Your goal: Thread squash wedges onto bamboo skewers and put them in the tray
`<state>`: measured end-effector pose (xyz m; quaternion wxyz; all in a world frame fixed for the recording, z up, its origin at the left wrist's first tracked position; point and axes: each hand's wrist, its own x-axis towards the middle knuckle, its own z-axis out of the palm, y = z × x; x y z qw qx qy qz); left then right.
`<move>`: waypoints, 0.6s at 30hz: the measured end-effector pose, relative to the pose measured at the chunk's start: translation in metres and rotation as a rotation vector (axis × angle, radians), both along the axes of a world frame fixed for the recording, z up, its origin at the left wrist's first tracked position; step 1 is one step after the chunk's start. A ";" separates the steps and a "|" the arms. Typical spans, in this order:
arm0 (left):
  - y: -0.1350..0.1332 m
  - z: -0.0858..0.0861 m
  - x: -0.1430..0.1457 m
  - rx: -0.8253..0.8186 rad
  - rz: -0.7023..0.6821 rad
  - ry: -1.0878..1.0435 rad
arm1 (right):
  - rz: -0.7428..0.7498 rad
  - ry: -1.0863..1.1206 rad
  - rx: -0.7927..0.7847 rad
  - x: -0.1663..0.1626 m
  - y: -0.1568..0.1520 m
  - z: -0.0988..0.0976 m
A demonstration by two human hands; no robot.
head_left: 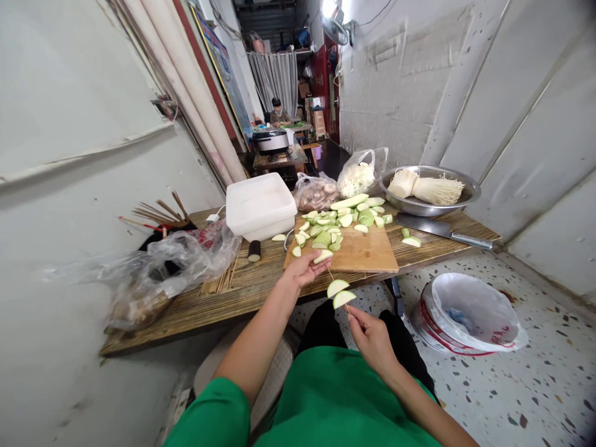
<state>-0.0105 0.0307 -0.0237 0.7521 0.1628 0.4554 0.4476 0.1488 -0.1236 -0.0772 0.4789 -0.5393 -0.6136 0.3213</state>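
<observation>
My right hand (371,335) pinches the lower end of a thin wooden skewer (329,271) that slants up toward my left hand. Two pale half-round zucchini slices (343,298) with green skin are threaded on it, a little apart. Between the fingers of my left hand (305,268) is another zucchini slice (323,256), at the skewer's upper end; whether the tip has entered it I cannot tell. Just beyond lies a wooden cutting board (367,251), its back part heaped with cut zucchini (347,220).
A cleaver (423,225) lies right of the board, below a steel bowl (431,207) of enoki mushrooms. White plastic containers (261,208), bagged mushrooms (316,194) and loose skewers (223,279) are on the table (261,292). A lined bucket (470,313) stands at right. A person (278,113) sits far back.
</observation>
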 end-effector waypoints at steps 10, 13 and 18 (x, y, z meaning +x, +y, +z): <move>-0.001 0.002 0.000 0.002 -0.008 -0.003 | -0.003 0.004 -0.008 -0.001 -0.001 0.000; 0.000 0.002 0.000 -0.004 -0.009 -0.002 | 0.002 -0.005 -0.022 0.000 -0.001 0.001; 0.000 0.004 0.000 -0.010 0.004 -0.002 | 0.007 -0.001 -0.009 0.000 -0.001 0.002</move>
